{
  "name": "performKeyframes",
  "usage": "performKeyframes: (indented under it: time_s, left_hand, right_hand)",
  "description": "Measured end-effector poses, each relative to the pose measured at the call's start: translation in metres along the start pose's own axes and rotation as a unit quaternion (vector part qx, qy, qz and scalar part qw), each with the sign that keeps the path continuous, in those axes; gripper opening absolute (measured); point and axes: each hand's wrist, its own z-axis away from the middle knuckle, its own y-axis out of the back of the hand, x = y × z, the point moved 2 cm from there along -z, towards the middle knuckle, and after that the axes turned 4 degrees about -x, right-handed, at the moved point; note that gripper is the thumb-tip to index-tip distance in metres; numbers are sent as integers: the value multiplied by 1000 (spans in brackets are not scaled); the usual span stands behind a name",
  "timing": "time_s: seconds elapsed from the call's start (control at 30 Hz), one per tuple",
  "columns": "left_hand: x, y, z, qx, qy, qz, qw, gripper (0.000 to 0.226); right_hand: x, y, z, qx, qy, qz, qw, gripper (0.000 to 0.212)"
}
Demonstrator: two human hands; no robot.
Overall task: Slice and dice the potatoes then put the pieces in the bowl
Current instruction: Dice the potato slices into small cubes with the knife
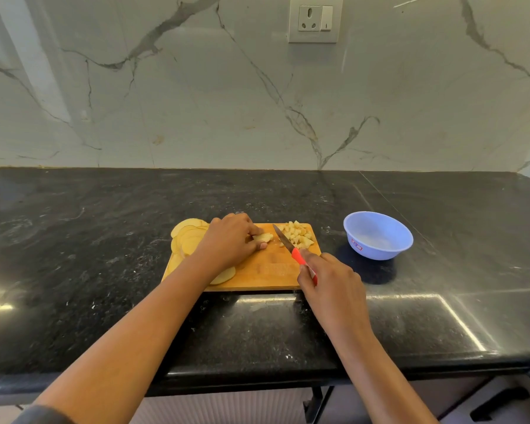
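A wooden cutting board (266,273) lies on the black counter. My left hand (230,240) curls over a small stack of potato slices (264,238) at the board's middle and holds it down. My right hand (328,280) grips a red-handled knife (288,244), whose blade points away from me just right of that stack. A heap of diced potato (297,235) sits at the board's far right corner. Round potato slices (185,232) lie on the board's left end, partly hidden by my left arm. A pale blue bowl (378,235) stands to the right of the board.
The black stone counter (104,240) stretches wide to the left and behind the board, its front edge near me. A marble wall with a socket (315,19) rises at the back. Cabinet fronts with a dark handle (499,402) sit below at right.
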Motion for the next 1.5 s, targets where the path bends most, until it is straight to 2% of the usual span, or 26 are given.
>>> performKeyframes:
  time_s: [0.27,0.4,0.6,1.07,1.5]
  left_hand:
    - [7,-2,-2,29,27,59,997,40]
    - [9,-2,-1,49,39,79,995,40]
    - [11,1,1,60,53,72,994,43]
    - [10,2,-2,32,65,86,994,49]
    - [11,2,-4,39,69,123,989,35]
  right_hand:
    - [-6,-6,-3,-5,18,8,1000,35]
    - [-9,-7,-4,-35,13,12,999,39]
    - [-7,-8,-5,-37,-1,-5,999,38]
    - [-5,-5,-5,-6,6,-24,1000,36]
    - [-8,1,-19,-40,35,-37,998,36]
